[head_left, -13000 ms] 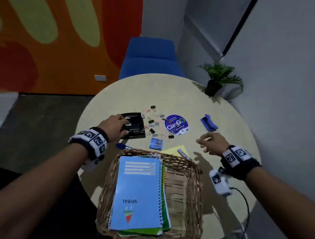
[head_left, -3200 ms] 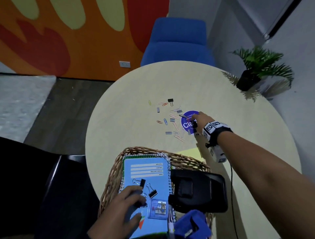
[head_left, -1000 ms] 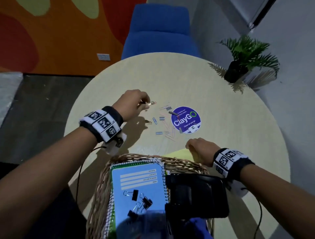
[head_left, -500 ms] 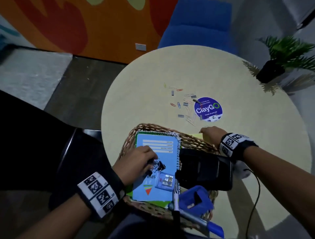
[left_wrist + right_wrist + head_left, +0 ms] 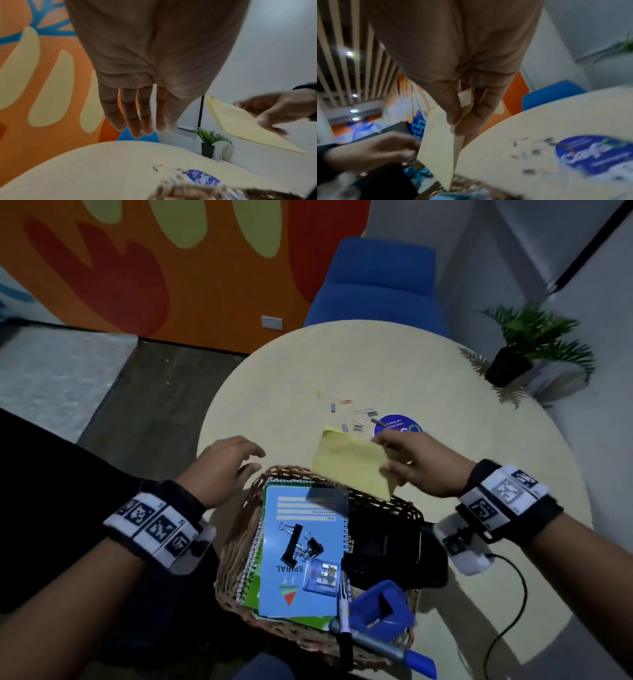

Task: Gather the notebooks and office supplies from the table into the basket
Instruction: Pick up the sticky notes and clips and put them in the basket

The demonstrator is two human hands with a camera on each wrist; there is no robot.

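Blue "SPIRAL" notebook [image 5: 301,549], wicker basket [image 5: 236,546]

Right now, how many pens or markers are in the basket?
2. White marker beside the blue notebook; blue-capped pen across the basket's near rim. More may hide beneath.

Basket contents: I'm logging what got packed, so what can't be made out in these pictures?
- Notebooks under the blue notebook: head view, covered; count unclear.
- Small clear box: head view, contents too small.
- Basket: right wrist view, blurred, behind the yellow pad.
- Marker: head view, dark.
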